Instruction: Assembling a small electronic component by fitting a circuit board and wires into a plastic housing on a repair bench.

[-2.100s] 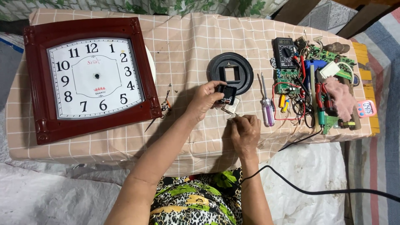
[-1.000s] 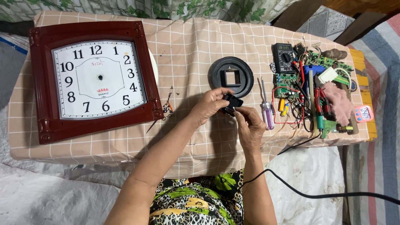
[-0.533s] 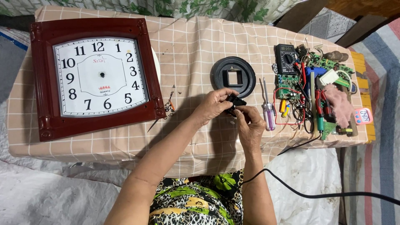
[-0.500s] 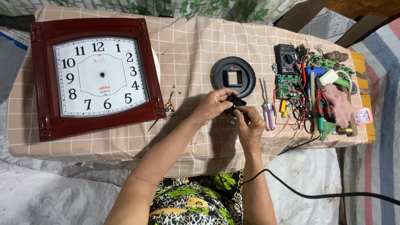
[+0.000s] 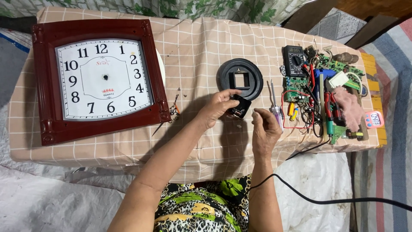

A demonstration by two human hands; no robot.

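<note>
My left hand (image 5: 219,107) holds a small black clock movement box (image 5: 240,106) just above the checked tablecloth (image 5: 197,51). My right hand (image 5: 265,129) hovers beside it to the right, fingers pinched together; whether something tiny is between them I cannot tell. A black round cover with a square hole (image 5: 239,79) lies just beyond the hands. A square dark-red wall clock (image 5: 96,79) with a white face and no hands lies at the left.
Screwdrivers (image 5: 274,107) lie right of my hands. Further right sits a heap of tools: a multimeter (image 5: 294,60), circuit boards, wires, pliers, a pink cloth (image 5: 347,105) and a small pink timer (image 5: 374,119). A black cable (image 5: 326,199) runs across the white sheet below.
My right hand has pulled back a little to the right, away from the black box, which stays in my left hand. The view has shifted slightly.
</note>
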